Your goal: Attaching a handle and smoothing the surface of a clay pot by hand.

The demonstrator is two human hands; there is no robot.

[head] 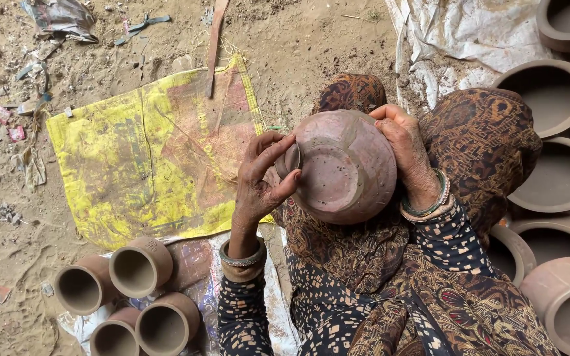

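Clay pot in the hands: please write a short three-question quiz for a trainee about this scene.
1. True or false: both hands touch the round clay pot.
2. Which hand presses a small flat tool on the pot: A left hand, B right hand?
3. How many small open clay pots lie at lower left?

Key: 1 true. 2 A. 3 four.

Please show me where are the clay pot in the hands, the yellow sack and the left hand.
clay pot [344, 168]: head view, its rounded base.
yellow sack [126, 158]: head view, its flat middle.
left hand [262, 178]: head view, its back.
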